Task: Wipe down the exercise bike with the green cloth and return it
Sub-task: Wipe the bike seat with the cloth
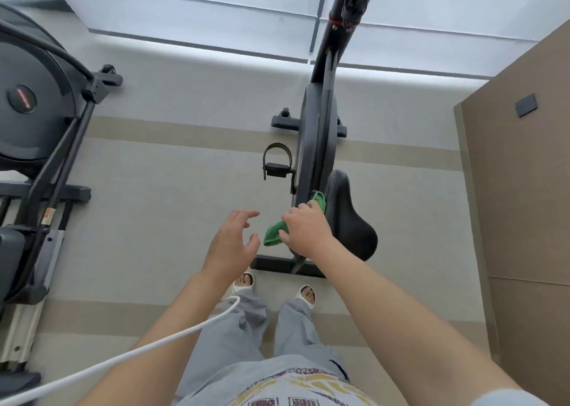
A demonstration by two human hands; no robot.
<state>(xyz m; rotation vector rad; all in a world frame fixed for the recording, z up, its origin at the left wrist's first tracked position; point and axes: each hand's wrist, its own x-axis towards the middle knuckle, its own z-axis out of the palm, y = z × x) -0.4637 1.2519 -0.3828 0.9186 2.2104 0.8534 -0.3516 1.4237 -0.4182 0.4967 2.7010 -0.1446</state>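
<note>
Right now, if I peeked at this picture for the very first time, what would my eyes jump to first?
Probably the bright green cloth, the only vivid colour, bunched in the right hand and pressed against the exercise bike just left of its black saddle in the middle of the view. Next, the left hand hangs beside it with spread fingers, holding nothing. Another big grey exercise machine fills the left edge.

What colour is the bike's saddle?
Black, with a slight sheen. The saddle shows clearly in the head view, just right of the green cloth.
</note>
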